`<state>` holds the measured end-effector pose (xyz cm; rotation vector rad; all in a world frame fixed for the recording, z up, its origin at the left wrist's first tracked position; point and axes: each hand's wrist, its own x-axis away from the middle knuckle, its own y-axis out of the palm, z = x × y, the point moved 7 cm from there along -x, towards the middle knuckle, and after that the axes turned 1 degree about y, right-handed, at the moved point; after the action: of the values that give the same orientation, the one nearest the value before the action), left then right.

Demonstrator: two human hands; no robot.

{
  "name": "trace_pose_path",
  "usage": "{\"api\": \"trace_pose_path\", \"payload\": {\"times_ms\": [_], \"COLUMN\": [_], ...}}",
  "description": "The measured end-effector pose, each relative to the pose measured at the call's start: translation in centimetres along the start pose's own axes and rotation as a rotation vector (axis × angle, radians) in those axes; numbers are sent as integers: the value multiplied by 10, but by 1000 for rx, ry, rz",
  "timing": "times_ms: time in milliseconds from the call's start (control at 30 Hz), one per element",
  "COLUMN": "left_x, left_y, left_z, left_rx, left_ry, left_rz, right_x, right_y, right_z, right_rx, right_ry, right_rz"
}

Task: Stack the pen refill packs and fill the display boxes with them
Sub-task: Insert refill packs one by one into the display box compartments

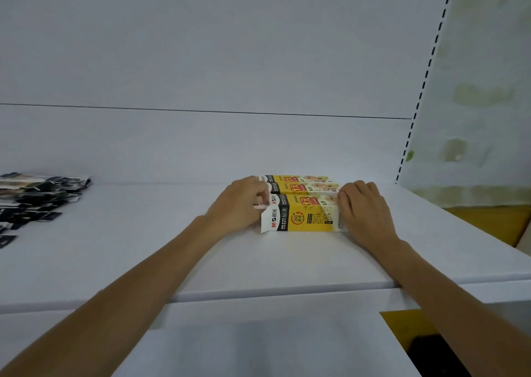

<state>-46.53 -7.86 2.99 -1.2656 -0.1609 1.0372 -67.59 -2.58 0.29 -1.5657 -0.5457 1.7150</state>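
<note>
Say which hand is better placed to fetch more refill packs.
Likely left: the refill packs lie far left on the shelf, the left hand's side; the right hand sits beyond the display boxes.

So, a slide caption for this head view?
Left hand and right hand steady yellow display boxes on a white shelf; refill packs piled at left.
</note>
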Motion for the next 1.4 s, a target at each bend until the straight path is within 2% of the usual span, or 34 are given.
{"api": "trace_pose_path", "payload": {"times_ms": [67,100,167,233,367,467,600,700,767,833,967,1033,1133,1200,1267,1300,1400], "left_x": [0,0,4,11,32,37,29,20,18,18,18,20,24,23,21,20,24], "left_y": [-2,-3,-6,-15,-28,-28,-16,-13,-1,13,21,25,30,27,19,17,22], "left_z": [1,-2,-13,-34,-81,-89,-73,-43,-25,-20,-23,-19,-15,-19,-24,-23,-14], "left_rx": [-168,-161,-46,52,6,166,300,346,363,340,318,276,280,348,457,465,274], "left_ry": [24,13,-34,-133,-446,-499,-433,-238,-155,-134,-149,-106,-61,-85,-124,-111,-5], "left_rz": [-24,-64,-124,-102,-41,9,-29,-43,-151,-232,-205,-275,-362,-273,-114,-89,-250], "right_x": [-1,0,0,0,-1,-1,-1,1,2,3,2,2,3,5,4,3,3], "right_y": [0,1,1,-4,-5,-4,1,-6,-11,-16,-16,-10,-13,-17,-19,-19,-18], "right_z": [2,1,-1,-1,0,2,2,3,1,-1,1,1,5,2,-1,-1,3], "right_rx": [-9,-4,5,-33,-106,-132,-88,-140,-164,-200,-274,-295,-494,-547,-498,-482,-506], "right_ry": [-7,-24,-61,-45,9,38,16,60,57,57,112,94,153,169,153,154,207], "right_rz": [9,12,12,31,74,72,49,103,116,131,99,49,23,-5,-27,-29,-29]}}
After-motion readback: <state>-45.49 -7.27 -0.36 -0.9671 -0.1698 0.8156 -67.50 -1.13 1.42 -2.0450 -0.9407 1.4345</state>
